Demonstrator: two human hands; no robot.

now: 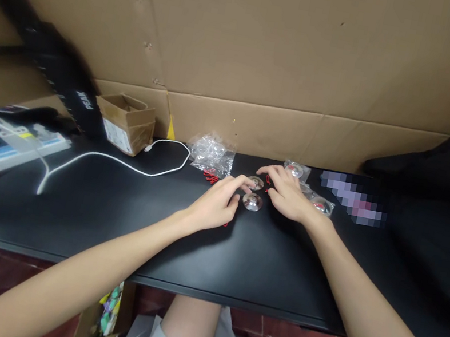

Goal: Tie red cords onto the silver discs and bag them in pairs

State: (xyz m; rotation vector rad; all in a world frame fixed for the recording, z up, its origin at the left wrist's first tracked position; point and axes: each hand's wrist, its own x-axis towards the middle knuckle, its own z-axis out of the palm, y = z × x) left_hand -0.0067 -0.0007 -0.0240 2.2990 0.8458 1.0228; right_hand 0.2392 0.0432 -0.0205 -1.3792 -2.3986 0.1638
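1. The left hand (218, 205) lies palm down on the black table (111, 218). It is open, its fingers loosely curved and gripping nothing. Its forefinger reaches the edge of the upper cup (256, 183), and its thumb lies just beside the lower cup (253, 201).
2. The right hand (289, 197) is also palm down and open, with its fingers spread flat. Its fingertips point left and end just beside the upper cup. I cannot tell whether they touch it.
3. Both cups are small, clear and round. They sit on the table between the two hands, the upper one just behind the lower one.
4. A few red bits (210, 176) lie on the table just left of the left hand's fingers.
5. A crumpled clear bag (211, 154) sits behind the red bits, near the table's back edge.
6. Two small clear packets lie by the right hand, one packet (296, 171) behind its fingers and the other packet (321, 206) beside its wrist.
7. A white cable (121, 162) loops across the table to the left, well apart from the hands.
8. An open cardboard box (126, 122) stands at the back left, beside a black strap (62, 76).
9. A cardboard wall (271, 54) rises behind the table.
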